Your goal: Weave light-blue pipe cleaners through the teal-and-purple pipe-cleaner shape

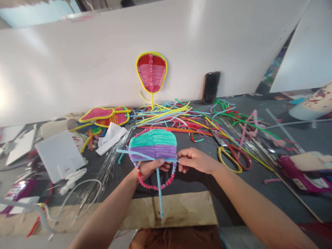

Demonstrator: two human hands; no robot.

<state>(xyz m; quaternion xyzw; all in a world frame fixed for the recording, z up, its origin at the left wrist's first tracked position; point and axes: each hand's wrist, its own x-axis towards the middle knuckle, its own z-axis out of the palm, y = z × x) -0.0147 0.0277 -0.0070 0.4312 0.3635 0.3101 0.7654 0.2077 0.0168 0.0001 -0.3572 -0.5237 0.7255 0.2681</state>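
Between my hands is a rounded pipe-cleaner frame (168, 182) with a pink twisted rim. Rows of teal and purple pipe cleaners (153, 141) fill its far part, and the near part is an open loop. A twisted light-blue stem (160, 197) runs down the middle toward me. My left hand (150, 167) grips the frame from below, its thumb on the lowest row. At the right rim, my right hand (192, 159) pinches the end of a light-blue pipe cleaner (135, 153), whose other end sticks out to the left.
Loose pipe cleaners (166, 116) lie in a heap behind the work. Scissors (234, 159) with red and yellow handles are at right. A finished pink fan shape (151, 72) leans on the white board (103, 65), near a phone (211, 87). White paper (59, 155) lies left.
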